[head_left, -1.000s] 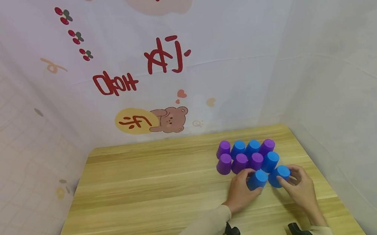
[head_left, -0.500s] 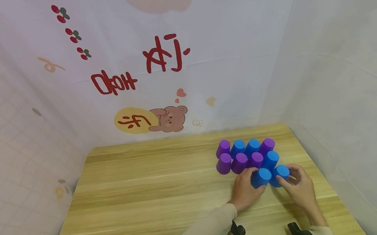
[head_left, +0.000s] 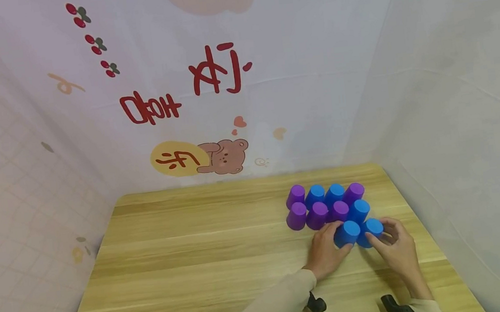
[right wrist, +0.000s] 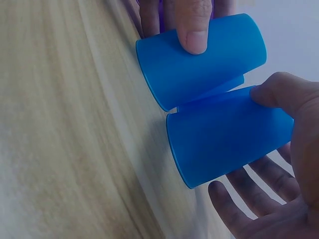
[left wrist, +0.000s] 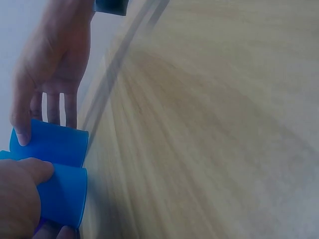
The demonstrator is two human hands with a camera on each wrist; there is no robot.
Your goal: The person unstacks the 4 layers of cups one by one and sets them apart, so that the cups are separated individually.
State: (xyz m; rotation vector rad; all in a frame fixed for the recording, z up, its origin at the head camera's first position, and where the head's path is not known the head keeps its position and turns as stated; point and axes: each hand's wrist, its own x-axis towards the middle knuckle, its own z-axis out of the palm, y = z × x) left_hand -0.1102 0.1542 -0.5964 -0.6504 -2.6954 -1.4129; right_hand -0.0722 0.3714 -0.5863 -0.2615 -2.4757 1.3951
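My left hand point(head_left: 324, 253) grips an upside-down blue cup point(head_left: 347, 233), thumb on the near side and fingers round the far side. To its right, my right hand point(head_left: 396, 250) holds a second blue cup point(head_left: 374, 227) between thumb and fingers. The two cups stand side by side at the near right end of a cup group. In the right wrist view the left-hand cup point(right wrist: 209, 59) and the right-hand cup point(right wrist: 224, 142) meet near their rims. The left thumb point(left wrist: 40, 169) lies along its cup's wall in the left wrist view.
Behind the hands, two rows of upturned cups stand close together, including a purple cup point(head_left: 297, 216) at the left and a blue cup point(head_left: 359, 211) at the right. The wooden table point(head_left: 187, 252) reaches back to a printed white curtain point(head_left: 307, 95). Black wrist mounts point(head_left: 316, 304) show below.
My left hand has slid its blue cup to the right, up against the one in my right hand. The right hand has stayed nearly still.
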